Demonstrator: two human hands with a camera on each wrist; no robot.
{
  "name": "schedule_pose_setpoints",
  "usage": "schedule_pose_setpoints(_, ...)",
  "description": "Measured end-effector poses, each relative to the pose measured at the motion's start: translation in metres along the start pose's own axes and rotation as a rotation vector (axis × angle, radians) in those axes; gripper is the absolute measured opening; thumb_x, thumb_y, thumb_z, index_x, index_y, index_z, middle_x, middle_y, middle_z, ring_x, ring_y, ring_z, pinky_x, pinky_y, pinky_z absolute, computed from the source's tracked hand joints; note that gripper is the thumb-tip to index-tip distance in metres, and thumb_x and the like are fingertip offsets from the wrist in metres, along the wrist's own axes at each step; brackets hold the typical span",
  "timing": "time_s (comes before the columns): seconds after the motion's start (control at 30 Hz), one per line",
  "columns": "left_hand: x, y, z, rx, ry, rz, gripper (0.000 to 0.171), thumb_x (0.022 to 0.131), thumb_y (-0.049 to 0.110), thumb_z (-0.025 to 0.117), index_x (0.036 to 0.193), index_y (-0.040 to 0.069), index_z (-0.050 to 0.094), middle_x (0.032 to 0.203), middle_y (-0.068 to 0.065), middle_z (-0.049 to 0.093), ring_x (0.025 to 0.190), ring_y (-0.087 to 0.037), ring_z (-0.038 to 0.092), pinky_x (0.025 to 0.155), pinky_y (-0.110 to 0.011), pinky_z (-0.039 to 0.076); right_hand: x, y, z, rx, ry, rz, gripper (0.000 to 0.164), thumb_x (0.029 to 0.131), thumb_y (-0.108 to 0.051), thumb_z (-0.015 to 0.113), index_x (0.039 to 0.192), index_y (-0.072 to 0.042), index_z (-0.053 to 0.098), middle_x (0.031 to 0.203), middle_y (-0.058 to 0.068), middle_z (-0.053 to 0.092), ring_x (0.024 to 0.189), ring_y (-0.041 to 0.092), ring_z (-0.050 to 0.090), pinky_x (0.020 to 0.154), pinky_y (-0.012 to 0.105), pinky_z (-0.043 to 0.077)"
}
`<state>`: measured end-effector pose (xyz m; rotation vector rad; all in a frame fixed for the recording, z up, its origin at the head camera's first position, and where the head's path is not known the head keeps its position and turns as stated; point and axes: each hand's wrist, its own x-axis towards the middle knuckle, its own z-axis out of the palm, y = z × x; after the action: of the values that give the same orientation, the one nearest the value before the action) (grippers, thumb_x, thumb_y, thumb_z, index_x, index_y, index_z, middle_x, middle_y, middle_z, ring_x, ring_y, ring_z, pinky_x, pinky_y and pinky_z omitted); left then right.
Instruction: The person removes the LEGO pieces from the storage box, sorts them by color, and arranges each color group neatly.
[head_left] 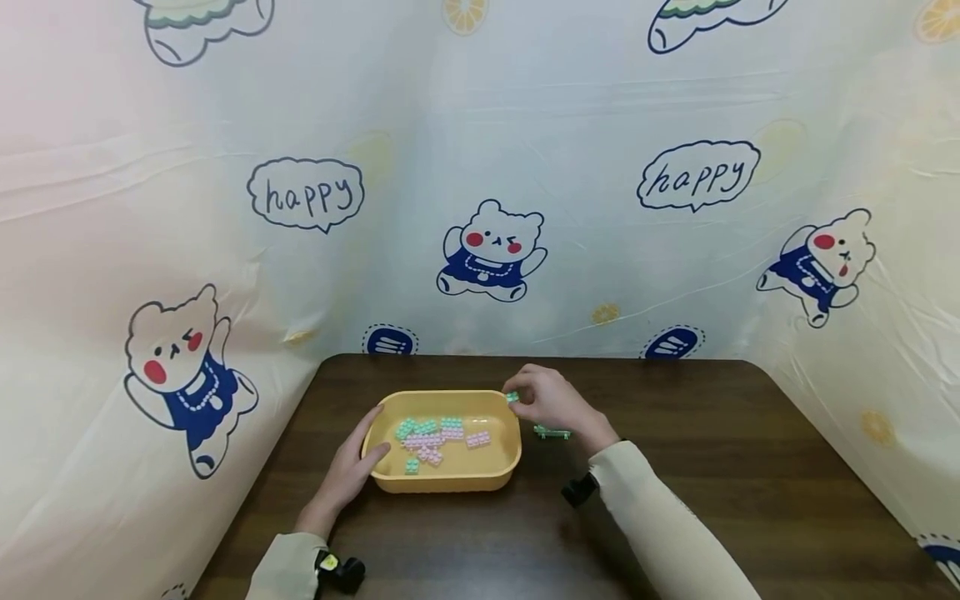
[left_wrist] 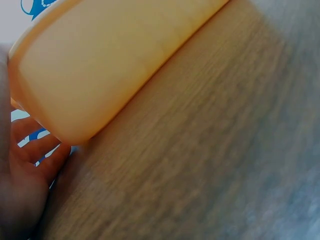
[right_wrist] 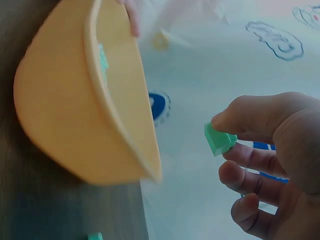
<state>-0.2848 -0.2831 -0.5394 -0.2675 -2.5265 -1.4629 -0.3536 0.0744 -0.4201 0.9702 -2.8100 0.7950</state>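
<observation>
A yellow plastic basin (head_left: 450, 482) stands on the table with several green building blocks (head_left: 425, 427) and pink building blocks (head_left: 477, 439) inside. At its left end my left hand (head_left: 352, 458) holds the rim, thumb over the edge and fingers along the outer wall. The left wrist view has those fingers (left_wrist: 37, 145) against the basin's corner. Beside the far right corner, my right hand (head_left: 551, 398) pinches a small green building block (right_wrist: 218, 139) between thumb and index finger. The other fingers are loosely bent below it.
On the dark wooden table (head_left: 675, 467), a green piece (head_left: 552, 432) lies right of the basin, close under my right wrist. A patterned sheet (head_left: 585, 108) with bears hangs behind the table and along both sides. Each wrist carries a small black camera (head_left: 579, 490).
</observation>
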Motion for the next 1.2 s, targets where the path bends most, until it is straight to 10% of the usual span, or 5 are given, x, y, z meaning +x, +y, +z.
schedule_pose_setpoints(0.87,-0.002,-0.001,-0.001,0.005,-0.015,-0.053,0.065,0.098,0.021,0.056,0.155,0.019,0.026,0.160,-0.014,0.025,0.144,-0.039,0.029,0.110,-0.063,0.027,-0.056,0.117,-0.002,0.013,0.039,0.148,0.020,0.083,-0.012,0.074,0.102,-0.006,0.073,0.097,0.006,0.064,0.082,0.018,0.061,0.068,0.031,0.051)
schedule_pose_setpoints(1.2,-0.010,0.044,-0.008,-0.018,-0.032,-0.057,0.063,0.098,0.016,0.056,0.153,0.008,0.027,0.159,-0.019,0.026,0.143,-0.042,0.028,0.111,-0.062,0.026,-0.061,0.132,0.008,-0.012,0.018,0.190,0.018,0.083,-0.012,0.074,0.101,-0.009,0.074,0.098,0.005,0.066,0.084,0.015,0.058,0.072,0.035,0.050)
